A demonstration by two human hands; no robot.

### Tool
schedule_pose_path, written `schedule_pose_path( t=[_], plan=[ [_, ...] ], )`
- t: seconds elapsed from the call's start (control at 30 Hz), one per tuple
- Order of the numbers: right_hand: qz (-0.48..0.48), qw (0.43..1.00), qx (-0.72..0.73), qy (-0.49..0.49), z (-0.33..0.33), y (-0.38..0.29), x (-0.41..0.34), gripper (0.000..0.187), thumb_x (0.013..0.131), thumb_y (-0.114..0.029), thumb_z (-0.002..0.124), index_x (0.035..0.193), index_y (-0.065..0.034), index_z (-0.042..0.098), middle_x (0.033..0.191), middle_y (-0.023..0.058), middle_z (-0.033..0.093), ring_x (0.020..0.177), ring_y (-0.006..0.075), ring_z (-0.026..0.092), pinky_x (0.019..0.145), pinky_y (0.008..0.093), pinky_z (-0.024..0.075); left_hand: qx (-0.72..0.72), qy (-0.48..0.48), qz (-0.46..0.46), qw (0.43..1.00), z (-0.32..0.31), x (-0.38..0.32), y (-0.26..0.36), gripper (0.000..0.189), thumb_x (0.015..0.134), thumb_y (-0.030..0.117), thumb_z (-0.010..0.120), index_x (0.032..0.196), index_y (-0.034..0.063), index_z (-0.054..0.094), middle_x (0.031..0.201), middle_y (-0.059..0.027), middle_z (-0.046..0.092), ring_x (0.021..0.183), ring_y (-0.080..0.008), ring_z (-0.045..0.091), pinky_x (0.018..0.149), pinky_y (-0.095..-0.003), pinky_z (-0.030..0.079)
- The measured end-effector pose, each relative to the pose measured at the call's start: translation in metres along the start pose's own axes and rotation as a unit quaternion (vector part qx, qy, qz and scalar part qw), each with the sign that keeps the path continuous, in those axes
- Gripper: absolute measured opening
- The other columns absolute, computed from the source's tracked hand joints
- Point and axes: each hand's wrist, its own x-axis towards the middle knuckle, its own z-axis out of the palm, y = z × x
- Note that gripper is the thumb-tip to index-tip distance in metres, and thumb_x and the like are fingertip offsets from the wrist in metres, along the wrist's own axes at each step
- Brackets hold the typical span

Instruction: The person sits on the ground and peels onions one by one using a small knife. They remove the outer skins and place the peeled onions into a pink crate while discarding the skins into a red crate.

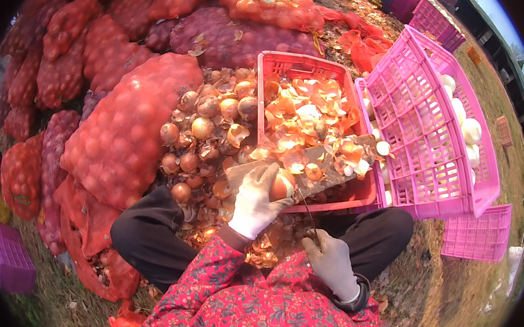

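My gloved left hand (258,201) grips a partly peeled onion (282,184) against a wooden board (242,174). The board lies across a red plastic crate (260,103) heaped with onion skins (306,108). In my gloved right hand (330,258) is a knife (308,211), its thin blade rising toward the onion's right side; whether it touches the onion I cannot tell. A small onion (313,172) rests on the board, with skin scraps and pale pieces to its right. Loose unpeeled onions (203,128) are piled on the ground left of the crate.
Red mesh sacks of onions (132,128) are stacked at the left and back. A tilted pink plastic crate (421,140) stands at the right, with peeled white onions (471,131) beside and behind its lattice. Another pink crate (477,235) sits on dry grass at lower right.
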Motion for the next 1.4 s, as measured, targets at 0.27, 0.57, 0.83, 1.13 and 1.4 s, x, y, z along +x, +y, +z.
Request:
schedule_pose_path(
  t=[0.27,0.57,0.83,1.13,1.4],
  plan=[
    [-0.017,0.967,-0.255,0.004,0.017,-0.003,0.009,0.023,0.094,-0.028,0.066,0.093,-0.0062,0.058,0.065,0.0149,0.064,0.061,0.0368,0.067,0.053,0.0475,0.0511,0.057,0.063,0.039,0.996,0.018,-0.004,0.008,0.077,0.061,0.016,0.086,0.131,0.0065,0.055,0.122,-0.0151,0.060,0.113,-0.0378,0.056,0.096,-0.0471,0.050],
    [-0.011,0.969,-0.246,0.006,0.007,-0.003,0.019,0.026,0.095,-0.029,0.064,0.087,-0.0053,0.060,0.062,0.0167,0.063,0.059,0.0367,0.067,0.053,0.0480,0.0517,0.080,0.084,0.064,0.991,0.035,0.001,0.011,0.080,0.054,0.015,0.086,0.128,0.0056,0.055,0.121,-0.0153,0.058,0.111,-0.0388,0.056,0.094,-0.0480,0.050],
    [0.006,0.969,-0.247,-0.004,0.007,0.007,0.033,0.026,0.096,-0.027,0.061,0.084,-0.0042,0.062,0.065,0.0201,0.064,0.064,0.0388,0.067,0.057,0.0469,0.0524,0.101,0.071,0.062,0.990,0.030,0.004,0.017,0.076,0.056,0.017,0.086,0.125,0.0043,0.056,0.120,-0.0166,0.059,0.109,-0.0394,0.057,0.093,-0.0465,0.051],
    [0.024,0.983,-0.178,-0.022,0.001,0.025,0.042,0.034,0.096,-0.027,0.057,0.085,0.0044,0.065,0.069,0.0266,0.062,0.068,0.0428,0.065,0.066,0.0506,0.0510,0.096,0.056,0.061,0.992,0.034,0.007,0.024,0.074,0.061,0.021,0.089,0.126,0.0060,0.055,0.118,-0.0167,0.060,0.110,-0.0395,0.056,0.094,-0.0491,0.049],
    [0.211,0.838,0.460,-0.202,-0.055,0.018,0.051,0.036,0.100,-0.032,0.059,0.104,0.0025,0.070,0.063,-0.0038,0.051,0.050,0.0080,0.050,0.049,0.0229,0.0416,0.025,0.005,0.055,0.998,0.010,0.018,0.007,0.070,0.062,0.025,0.090,0.121,0.0054,0.058,0.119,-0.0160,0.061,0.111,-0.0390,0.057,0.096,-0.0473,0.049]
  ],
)
